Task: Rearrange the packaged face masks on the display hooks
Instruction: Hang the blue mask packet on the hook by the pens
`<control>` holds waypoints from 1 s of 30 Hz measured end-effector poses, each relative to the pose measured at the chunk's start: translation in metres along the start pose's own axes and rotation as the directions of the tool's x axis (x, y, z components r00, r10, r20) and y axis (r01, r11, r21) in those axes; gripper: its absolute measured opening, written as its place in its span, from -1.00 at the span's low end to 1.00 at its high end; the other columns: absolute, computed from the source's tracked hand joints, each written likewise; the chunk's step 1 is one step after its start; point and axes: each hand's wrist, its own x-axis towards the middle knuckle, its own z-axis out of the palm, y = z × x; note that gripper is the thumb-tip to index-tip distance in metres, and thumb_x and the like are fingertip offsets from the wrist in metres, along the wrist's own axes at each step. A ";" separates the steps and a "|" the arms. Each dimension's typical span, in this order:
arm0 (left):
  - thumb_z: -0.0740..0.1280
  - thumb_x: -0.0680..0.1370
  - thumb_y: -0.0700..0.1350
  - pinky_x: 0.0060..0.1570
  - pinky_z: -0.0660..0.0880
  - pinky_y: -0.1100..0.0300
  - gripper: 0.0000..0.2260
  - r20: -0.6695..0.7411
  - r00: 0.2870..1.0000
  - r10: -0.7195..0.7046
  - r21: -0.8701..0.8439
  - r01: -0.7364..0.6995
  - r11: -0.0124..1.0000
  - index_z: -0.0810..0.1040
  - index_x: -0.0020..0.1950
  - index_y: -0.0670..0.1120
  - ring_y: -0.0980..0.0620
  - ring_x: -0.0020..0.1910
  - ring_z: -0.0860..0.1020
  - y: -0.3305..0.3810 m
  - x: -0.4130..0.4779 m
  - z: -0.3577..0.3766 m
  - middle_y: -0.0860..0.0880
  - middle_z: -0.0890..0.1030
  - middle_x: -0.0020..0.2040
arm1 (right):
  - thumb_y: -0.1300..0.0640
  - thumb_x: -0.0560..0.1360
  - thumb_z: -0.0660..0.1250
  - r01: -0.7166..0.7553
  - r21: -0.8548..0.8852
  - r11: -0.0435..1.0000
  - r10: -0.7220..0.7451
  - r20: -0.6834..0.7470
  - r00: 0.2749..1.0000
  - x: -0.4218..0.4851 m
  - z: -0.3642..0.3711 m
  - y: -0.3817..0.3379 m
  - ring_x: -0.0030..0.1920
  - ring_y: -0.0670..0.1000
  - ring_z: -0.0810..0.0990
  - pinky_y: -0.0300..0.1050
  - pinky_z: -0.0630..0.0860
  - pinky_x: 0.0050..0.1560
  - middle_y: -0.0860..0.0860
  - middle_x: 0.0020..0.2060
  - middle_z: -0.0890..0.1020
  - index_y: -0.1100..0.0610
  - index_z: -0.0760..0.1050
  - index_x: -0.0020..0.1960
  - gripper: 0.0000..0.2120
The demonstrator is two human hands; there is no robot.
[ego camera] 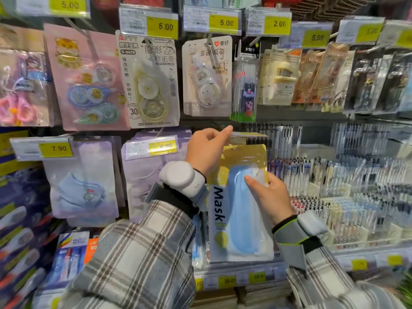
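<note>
Your plaid sleeves [138, 259] fill the near foreground, each wrist wrapped in a strapped band. Your right hand [268, 197] is closed lightly on the mask packet [242, 210], thumb pressed on its clear front over the blue mask and fingers tucked out of sight behind, which looks like a steadying hold so the bag hangs flat. Your left hand [206, 148], just above and to the left of the right hand, is pinched shut at the packet's yellow top edge, forefinger stretched up past it, apparently guiding the hang hole toward a hook; the hook itself is hidden behind your fingers. Just left of that hand hang the lilac mask packets [84, 179] under two yellow price tags [163, 147], crowding the row. Above your left hand, the correction tape cards [151, 85] dangle low, near your raised forefinger. Right of your right hand stand dense racks of pens [347, 181], well clear of the packet.
</note>
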 end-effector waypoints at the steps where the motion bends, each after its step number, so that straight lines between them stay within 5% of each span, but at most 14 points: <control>1: 0.28 0.50 0.07 -0.26 0.35 0.30 -0.61 0.004 1.000 0.001 -0.001 -0.001 1.000 0.61 -0.13 -0.28 0.19 -0.31 0.46 0.001 0.000 0.000 0.07 0.53 -0.35 | 0.16 0.43 0.40 -0.005 -0.004 1.000 0.005 -0.005 1.000 0.000 0.000 0.001 -0.21 -0.03 0.60 -0.26 0.56 -0.19 -0.01 -0.21 0.65 0.04 0.57 -0.13 -0.95; 4: 0.29 0.50 0.06 -0.28 0.33 0.32 -0.59 0.011 1.000 0.008 -0.007 -0.008 1.000 0.60 -0.11 -0.31 0.35 -0.40 0.47 -0.001 0.001 0.000 0.11 0.52 -0.38 | 0.15 0.43 0.41 -0.020 -0.012 1.000 0.019 -0.010 1.000 0.002 0.000 0.004 -0.20 0.01 0.58 -0.07 0.54 -0.08 0.06 -0.19 0.64 0.11 0.57 -0.12 -0.94; 7: 0.29 0.50 0.05 -0.27 0.33 0.31 -0.60 0.028 1.000 0.010 -0.026 -0.010 1.000 0.59 -0.10 -0.32 0.45 -0.46 0.44 -0.004 0.000 0.002 0.13 0.52 -0.36 | 0.11 0.40 0.43 -0.033 -0.030 0.999 0.031 -0.039 0.999 0.009 0.001 0.008 -0.28 0.04 0.48 -0.09 0.44 -0.20 0.10 -0.29 0.54 0.20 0.49 -0.19 -0.82; 9: 0.29 0.50 0.03 -0.22 0.36 0.33 -0.61 0.027 1.000 0.011 -0.045 -0.010 0.999 0.58 -0.10 -0.34 0.39 -0.36 0.48 -0.005 -0.001 0.002 0.10 0.55 -0.31 | 0.07 0.38 0.45 -0.050 -0.057 0.997 0.047 -0.047 0.998 0.018 0.003 0.013 -0.28 0.14 0.53 -0.05 0.48 -0.20 0.17 -0.28 0.57 0.25 0.47 -0.17 -0.74; 12: 0.31 0.49 0.01 -0.21 0.38 0.35 -0.66 0.049 0.999 0.004 -0.071 0.000 0.997 0.55 -0.20 -0.29 0.09 -0.20 0.50 -0.010 -0.003 0.002 -0.09 0.57 -0.21 | 0.08 0.37 0.46 -0.111 -0.001 0.994 0.111 -0.030 0.993 0.032 0.010 0.016 -0.03 0.11 0.66 0.03 0.57 0.08 0.11 -0.03 0.68 0.21 0.56 0.09 -0.65; 14: 0.33 0.49 -0.02 -0.26 0.40 0.36 -0.76 0.073 0.997 -0.010 -0.076 0.016 0.997 0.51 -0.27 -0.17 0.04 -0.18 0.47 -0.016 -0.004 0.002 -0.13 0.53 -0.20 | 0.10 0.36 0.47 -0.137 0.016 0.990 0.137 -0.031 0.990 0.043 0.015 0.020 -0.12 0.08 0.62 -0.03 0.55 -0.02 0.07 -0.14 0.65 0.15 0.54 -0.09 -0.80; 16: 0.35 0.47 -0.04 -0.26 0.43 0.32 -0.79 0.097 0.995 -0.015 -0.068 0.022 0.997 0.47 -0.27 -0.13 0.03 -0.22 0.45 -0.024 -0.004 0.002 -0.11 0.49 -0.25 | 0.03 0.32 0.49 -0.174 -0.009 0.985 0.173 -0.045 0.984 0.056 0.018 0.027 -0.22 0.08 0.57 0.03 0.54 -0.12 0.10 -0.27 0.59 0.09 0.43 -0.28 -0.74; 19: 0.37 0.47 -0.03 -0.17 0.43 0.23 -0.79 0.123 0.992 -0.017 -0.030 0.021 0.999 0.47 -0.27 -0.12 0.03 -0.25 0.46 -0.037 -0.004 0.000 -0.09 0.50 -0.27 | -0.07 0.29 0.47 -0.189 -0.008 0.982 0.189 0.007 0.982 0.065 0.026 0.028 -0.12 0.12 0.61 0.23 0.59 0.02 0.20 -0.07 0.68 0.07 0.57 -0.15 -0.75; 22: 0.37 0.46 -0.04 -0.13 0.45 0.27 -0.84 0.114 0.993 -0.027 -0.025 0.030 0.999 0.54 -0.21 -0.13 0.07 -0.21 0.51 -0.050 0.001 -0.003 -0.05 0.57 -0.22 | 0.05 0.44 0.38 -0.191 -0.103 0.976 0.192 -0.003 0.981 0.079 0.030 0.029 0.02 -0.01 0.52 -0.23 0.45 0.05 0.05 0.05 0.56 0.18 0.49 0.22 -0.61; 24: 0.37 0.46 -0.04 -0.19 0.43 0.38 -0.86 0.122 0.992 -0.034 -0.036 0.039 0.999 0.55 -0.25 -0.06 0.19 -0.26 0.52 -0.058 0.005 -0.005 0.03 0.57 -0.26 | 0.04 0.48 0.34 -0.227 -0.159 0.961 0.230 -0.001 0.973 0.093 0.033 0.037 0.17 0.02 0.50 -0.28 0.40 0.08 0.04 0.11 0.51 0.23 0.40 0.31 -0.53; 26: 0.37 0.47 -0.04 -0.22 0.41 0.38 -0.88 0.160 0.986 -0.055 -0.053 0.064 0.997 0.54 -0.25 -0.02 0.22 -0.28 0.51 -0.064 0.004 -0.006 0.06 0.57 -0.27 | 0.05 0.49 0.33 -0.208 -0.199 0.958 0.210 -0.012 0.978 0.099 0.035 0.040 0.20 0.06 0.50 -0.07 0.43 0.20 0.11 0.12 0.54 0.33 0.42 0.26 -0.54; 30: 0.33 0.49 -0.12 -0.22 0.41 0.36 -0.94 0.219 0.972 -0.082 -0.080 0.102 0.992 0.53 -0.19 -0.02 0.10 -0.21 0.54 -0.081 0.005 -0.002 -0.04 0.60 -0.17 | -0.05 0.49 0.29 -0.212 -0.342 0.915 0.212 -0.039 0.976 0.106 0.038 0.045 -0.06 0.08 0.46 -0.18 0.31 -0.20 0.16 -0.07 0.53 0.29 0.49 0.06 -0.61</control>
